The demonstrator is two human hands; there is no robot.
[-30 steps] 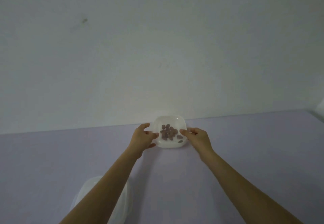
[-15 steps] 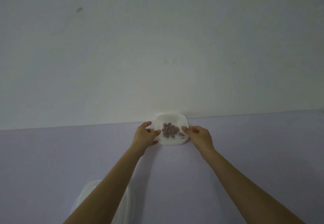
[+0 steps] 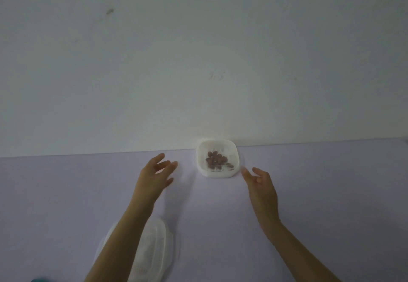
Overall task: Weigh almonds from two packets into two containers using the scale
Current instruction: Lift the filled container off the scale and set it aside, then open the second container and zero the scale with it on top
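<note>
The container (image 3: 201, 160) sits upright on the table (image 3: 309, 193), mouth up, at the far edge with its back against the wall (image 3: 198, 61). It is nearly square with rounded corners, so it has no clear long axis; its sides run about square to the wall. A small heap of almonds (image 3: 216, 159) lies on its slotted floor, trailing from the far left toward the near right corner.

My left hand (image 3: 154, 175) hovers to the left of the container, apart from it. Its fingers are spread and lightly curved, tips toward the container, thumb lowest, and it holds nothing. The forearm runs back toward me and to the left.

My right hand (image 3: 261, 190) is at the container's near right. Its fingers are loosely bent and parted, with nothing in them. The foremost fingertip is just beside the corner; I cannot tell whether it touches.

A second container (image 3: 154, 253), white, lies well nearer to me and to the left of the first, partly hidden under my left forearm.
</note>
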